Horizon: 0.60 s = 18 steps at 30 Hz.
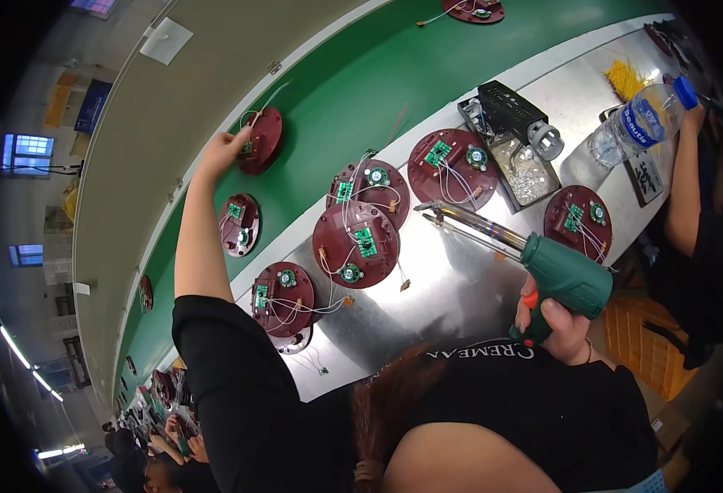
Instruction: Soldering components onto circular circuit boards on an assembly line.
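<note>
My left hand [224,154] reaches out over the green conveyor belt, its fingers closed at the edge of a maroon round cover [264,144] with a green circuit board and wires. In my right hand [565,330] is a green soldering gun [571,278]. Its metal tip points left, over the metal bench [435,279]. Two overlapping maroon covers [337,234] with boards and white wires lie left of the tip. Another cover [460,185] rests just beyond it. Further covers lie at the bench's left [296,283] and near the gun [563,222].
A black soldering iron stand [513,107] and a tray of silvery bits [527,185] sit at the back. A water bottle [637,127] stands at the right, near a co-worker's arm [688,181]. More covers [240,234] lie along the belt. An orange crate [645,349] is at lower right.
</note>
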Each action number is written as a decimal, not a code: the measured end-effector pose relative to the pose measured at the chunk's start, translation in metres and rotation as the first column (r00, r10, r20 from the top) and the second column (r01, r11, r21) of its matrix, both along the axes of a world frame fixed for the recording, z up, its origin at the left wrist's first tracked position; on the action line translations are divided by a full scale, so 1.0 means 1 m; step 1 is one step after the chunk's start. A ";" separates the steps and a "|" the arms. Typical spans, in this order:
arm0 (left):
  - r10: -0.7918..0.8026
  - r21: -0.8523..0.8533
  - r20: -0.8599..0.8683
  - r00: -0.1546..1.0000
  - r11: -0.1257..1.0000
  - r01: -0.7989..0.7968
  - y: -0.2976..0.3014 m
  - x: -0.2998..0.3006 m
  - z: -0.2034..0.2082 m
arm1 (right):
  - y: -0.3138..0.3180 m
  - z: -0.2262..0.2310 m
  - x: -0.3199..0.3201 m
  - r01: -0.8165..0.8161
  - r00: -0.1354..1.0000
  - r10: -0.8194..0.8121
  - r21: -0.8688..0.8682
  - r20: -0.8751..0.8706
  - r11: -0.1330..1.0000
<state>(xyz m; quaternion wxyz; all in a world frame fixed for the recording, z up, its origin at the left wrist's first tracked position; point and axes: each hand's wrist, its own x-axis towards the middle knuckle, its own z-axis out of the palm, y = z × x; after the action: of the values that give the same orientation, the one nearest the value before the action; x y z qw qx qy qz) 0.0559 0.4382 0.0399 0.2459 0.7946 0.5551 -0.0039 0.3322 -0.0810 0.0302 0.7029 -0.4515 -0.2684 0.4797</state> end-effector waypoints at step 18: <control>0.274 -0.318 0.623 0.733 0.945 -0.083 -0.021 0.086 0.015 | -0.013 0.022 -0.009 0.182 0.981 -0.184 0.027 0.061 0.983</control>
<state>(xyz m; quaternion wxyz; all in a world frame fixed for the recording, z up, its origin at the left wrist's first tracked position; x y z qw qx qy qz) 0.1416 0.4169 0.0547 0.5302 0.6461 0.5008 0.2251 0.3233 -0.0935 0.0524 0.7400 -0.4817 -0.2531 0.3954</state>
